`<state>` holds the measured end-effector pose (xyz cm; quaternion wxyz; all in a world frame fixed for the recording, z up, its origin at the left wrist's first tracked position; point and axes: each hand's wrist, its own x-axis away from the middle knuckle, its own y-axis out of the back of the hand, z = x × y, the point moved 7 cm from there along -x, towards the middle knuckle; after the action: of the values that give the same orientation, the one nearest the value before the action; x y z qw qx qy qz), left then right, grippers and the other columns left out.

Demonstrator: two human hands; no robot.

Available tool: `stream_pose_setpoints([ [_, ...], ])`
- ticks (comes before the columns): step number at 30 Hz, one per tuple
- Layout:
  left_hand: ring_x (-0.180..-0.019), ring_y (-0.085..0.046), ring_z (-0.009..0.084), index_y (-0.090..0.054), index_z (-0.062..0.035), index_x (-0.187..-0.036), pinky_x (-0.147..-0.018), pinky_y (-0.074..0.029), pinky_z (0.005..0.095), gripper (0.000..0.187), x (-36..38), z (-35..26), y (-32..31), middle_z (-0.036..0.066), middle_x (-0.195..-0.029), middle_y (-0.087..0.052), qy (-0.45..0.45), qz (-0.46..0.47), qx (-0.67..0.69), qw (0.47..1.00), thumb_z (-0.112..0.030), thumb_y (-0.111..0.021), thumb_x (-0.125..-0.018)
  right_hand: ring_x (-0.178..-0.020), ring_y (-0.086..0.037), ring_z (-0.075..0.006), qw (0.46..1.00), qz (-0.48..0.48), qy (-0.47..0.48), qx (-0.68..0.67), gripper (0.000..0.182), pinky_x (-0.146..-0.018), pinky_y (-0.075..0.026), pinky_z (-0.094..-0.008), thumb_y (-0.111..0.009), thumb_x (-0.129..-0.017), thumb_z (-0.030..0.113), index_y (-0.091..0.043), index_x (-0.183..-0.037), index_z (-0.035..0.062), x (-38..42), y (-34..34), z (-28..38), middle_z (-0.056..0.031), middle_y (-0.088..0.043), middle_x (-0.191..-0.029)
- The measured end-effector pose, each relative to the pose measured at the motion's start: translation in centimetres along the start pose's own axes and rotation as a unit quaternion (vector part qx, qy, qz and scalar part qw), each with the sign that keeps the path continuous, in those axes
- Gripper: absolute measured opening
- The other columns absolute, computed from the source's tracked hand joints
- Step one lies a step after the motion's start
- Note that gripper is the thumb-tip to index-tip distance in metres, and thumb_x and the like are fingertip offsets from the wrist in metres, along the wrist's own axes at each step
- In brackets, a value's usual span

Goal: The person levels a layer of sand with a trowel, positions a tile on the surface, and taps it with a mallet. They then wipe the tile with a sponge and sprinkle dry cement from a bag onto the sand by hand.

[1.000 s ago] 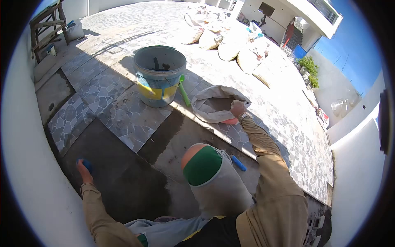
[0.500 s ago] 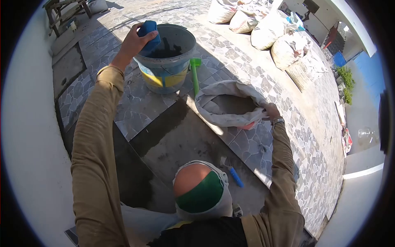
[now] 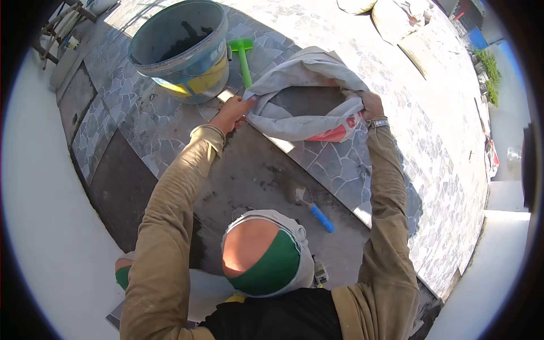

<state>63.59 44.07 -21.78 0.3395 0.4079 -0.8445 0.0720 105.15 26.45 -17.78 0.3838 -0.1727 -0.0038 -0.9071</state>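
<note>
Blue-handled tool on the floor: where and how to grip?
Likely its blue handle, grasped crosswise from above, near side: it lies exposed, with the pale head pointing away. The right hand holds the sack, so would need freeing.

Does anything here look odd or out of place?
Yes: on the near side of the open sack, the smudged bare floor looks odd, its plain grey interrupting the stone-patterned tiles. A blue-handled tool lies there.

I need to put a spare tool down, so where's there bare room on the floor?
Bare: grey floor between the left sleeve and blue-handled tool; sunlit tiles beyond the right sleeve. Crowded: bucket, green tool and sack, with left hand and right hand at its rim.
</note>
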Motion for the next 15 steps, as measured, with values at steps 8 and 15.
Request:
stream_pose_setpoints([
  [8, -0.109, -0.064, 0.0280, -0.060, -0.0046, -0.122, -0.100, -0.051, 0.0463, 0.029, -5.1, -5.9, -1.9, 0.011, -0.118, -0.066, -0.052, 0.043, 0.453, 0.889, -0.023, -0.057, -0.100, -0.091, -0.069, -0.0242, 0.992, 0.081, 0.035, -0.085, 0.032, -0.079, -0.057, -0.0372, -0.056, -0.093, 0.003, -0.059, -0.123, -0.0069, 3.1, 2.0, -0.1, -0.0141, -0.067, -0.109],
  [15, -0.107, -0.066, 0.0284, -0.064, -0.0024, -0.115, -0.096, -0.053, 0.0464, 0.027, -5.3, -6.8, -4.8, 0.015, -0.116, -0.067, -0.047, 0.065, 0.580, 0.811, -0.016, -0.051, -0.095, -0.092, -0.070, -0.0214, 0.994, 0.060, 0.084, 0.018, 0.028, -0.078, -0.058, -0.0353, -0.057, -0.092, 0.006, -0.066, -0.117, -0.0038, 6.2, 4.2, -2.9, -0.0115, -0.070, -0.106],
])
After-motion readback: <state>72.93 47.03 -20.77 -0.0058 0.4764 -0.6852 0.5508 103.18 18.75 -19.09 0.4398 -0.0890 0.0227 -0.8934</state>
